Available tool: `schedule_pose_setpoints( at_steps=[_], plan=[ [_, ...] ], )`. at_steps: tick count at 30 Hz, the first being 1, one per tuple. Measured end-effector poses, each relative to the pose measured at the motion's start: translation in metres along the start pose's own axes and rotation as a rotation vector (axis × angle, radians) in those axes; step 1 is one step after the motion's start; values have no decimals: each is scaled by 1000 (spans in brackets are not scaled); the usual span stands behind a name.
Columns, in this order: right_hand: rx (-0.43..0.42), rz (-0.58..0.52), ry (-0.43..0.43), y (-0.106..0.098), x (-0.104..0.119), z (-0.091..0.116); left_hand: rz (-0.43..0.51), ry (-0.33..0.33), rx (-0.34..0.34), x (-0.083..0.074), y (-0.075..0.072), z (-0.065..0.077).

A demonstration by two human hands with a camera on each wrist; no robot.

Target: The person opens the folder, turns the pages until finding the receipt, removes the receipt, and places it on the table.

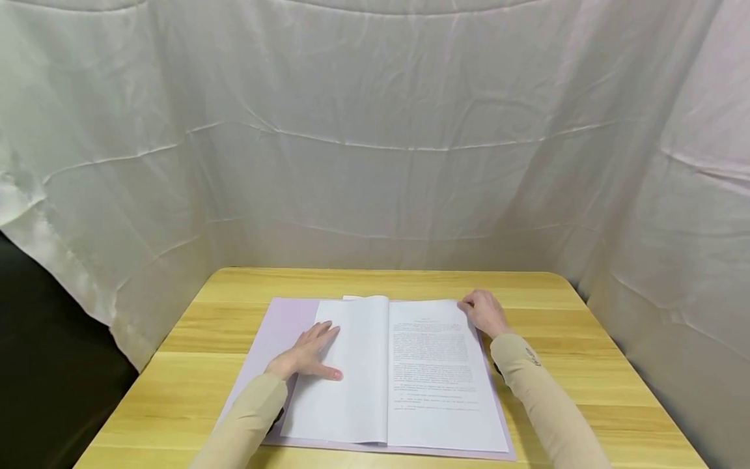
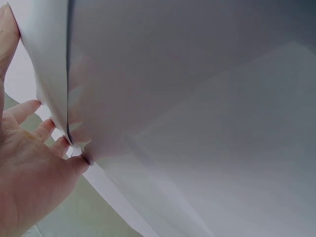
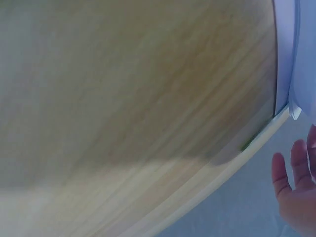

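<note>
A stack of white sheets lies spread in a lilac folder [image 1: 293, 312] on the table. The left page [image 1: 357, 371] looks blank and bulges near the middle fold. My left hand [image 1: 307, 354] rests on its outer side, fingers and thumb spread; in the left wrist view, the fingertips [image 2: 60, 146] are right at the sheet's edge. Small print covers the right page [image 1: 433, 365]. At its far right corner, my right hand [image 1: 485, 311] pinches the paper with bent fingers. The right wrist view shows a slightly curled corner [image 3: 295, 110] above the fingers; the thumb is hidden there.
The wooden table [image 1: 580, 365] has rounded far corners. Pale grey curtains [image 1: 410, 163] hang behind it and along both sides. A dark area [image 1: 47, 352] shows past the curtain at the left. A small white edge [image 1: 351, 298] sticks out behind the pages.
</note>
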State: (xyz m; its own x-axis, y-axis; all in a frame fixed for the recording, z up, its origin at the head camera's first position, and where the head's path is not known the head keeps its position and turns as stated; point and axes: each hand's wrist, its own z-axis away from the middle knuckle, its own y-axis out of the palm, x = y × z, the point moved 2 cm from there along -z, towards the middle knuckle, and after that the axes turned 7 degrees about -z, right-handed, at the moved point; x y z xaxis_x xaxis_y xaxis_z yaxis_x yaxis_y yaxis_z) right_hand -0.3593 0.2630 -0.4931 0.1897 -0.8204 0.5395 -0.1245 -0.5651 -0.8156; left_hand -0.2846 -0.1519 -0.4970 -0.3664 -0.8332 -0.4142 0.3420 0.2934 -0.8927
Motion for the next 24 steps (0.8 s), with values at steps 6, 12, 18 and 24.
schedule_pose_setpoints(
  at_steps=[6, 12, 18, 24],
  plan=[
    [-8, -20, -10, 0, 3, 0, 18, -1, 2, -1, -2, 1],
    [-40, 36, -9, -2, 4, 1, 19, 1, 8, -1, -1, 1],
    [-67, 49, 23, -4, 7, 1, 21, -2, 12, 1, 0, 1],
    [-105, 25, 17, -5, 5, 3, 13, -6, 17, 3, 1, -1]
  ],
)
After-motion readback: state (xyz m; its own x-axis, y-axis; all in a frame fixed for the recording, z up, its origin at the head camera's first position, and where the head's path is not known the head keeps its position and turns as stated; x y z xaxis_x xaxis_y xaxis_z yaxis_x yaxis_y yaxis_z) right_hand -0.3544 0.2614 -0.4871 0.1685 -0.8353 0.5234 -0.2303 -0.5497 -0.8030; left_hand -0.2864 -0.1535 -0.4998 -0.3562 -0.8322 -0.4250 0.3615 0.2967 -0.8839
